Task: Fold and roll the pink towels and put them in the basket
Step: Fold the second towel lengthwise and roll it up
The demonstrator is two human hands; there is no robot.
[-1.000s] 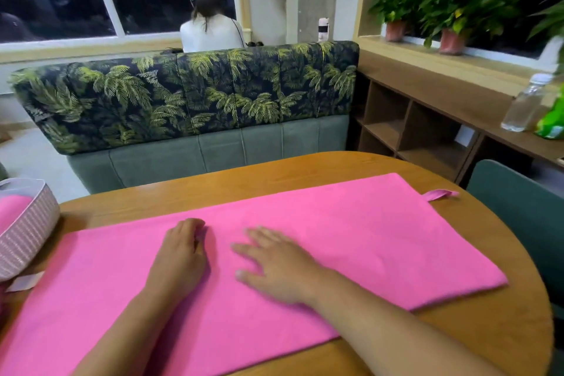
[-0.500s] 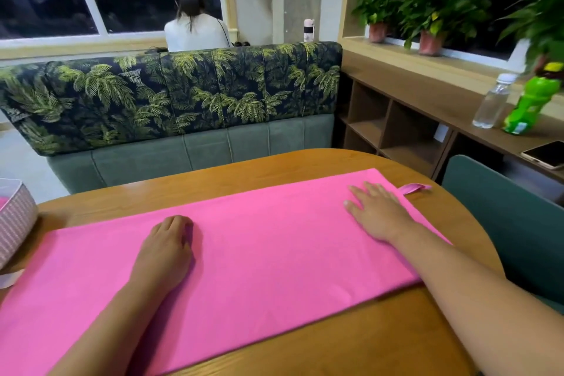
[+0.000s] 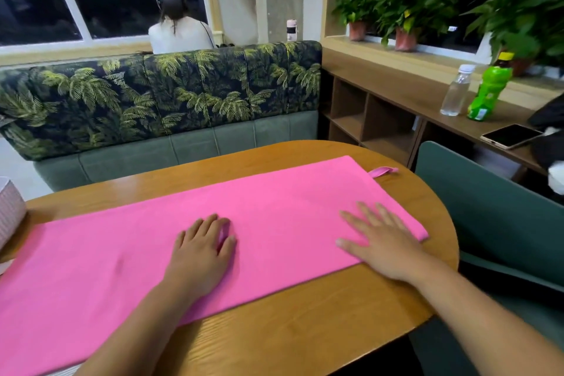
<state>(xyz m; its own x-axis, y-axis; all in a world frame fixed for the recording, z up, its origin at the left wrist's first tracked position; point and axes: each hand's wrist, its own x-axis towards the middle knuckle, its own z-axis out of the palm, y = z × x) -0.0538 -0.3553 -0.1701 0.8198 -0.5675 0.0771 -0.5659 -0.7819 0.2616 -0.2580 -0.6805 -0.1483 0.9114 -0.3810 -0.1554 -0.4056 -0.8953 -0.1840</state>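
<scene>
A long pink towel [image 3: 274, 210], folded into a strip, lies flat across the wooden table [image 3: 305, 330], its hanging loop [image 3: 383, 171] at the far right corner. My left hand [image 3: 201, 250] rests palm down on the towel's middle, fingers slightly bent. Flat on the towel's near right corner lies my right hand [image 3: 381, 241], fingers spread. The edge of the white woven basket [image 3: 10, 210] shows at the far left of the table.
A palm-print sofa [image 3: 171, 101] stands behind the table, with a person seated beyond it facing away. A teal chair [image 3: 494, 217] is at the right. The side shelf holds a clear bottle [image 3: 456, 91], a green bottle [image 3: 488, 91] and a phone [image 3: 511, 136].
My right hand slid from the towel's middle out to its right end, then back toward the near right corner. The left hand stayed on the middle. The camera turned right.
</scene>
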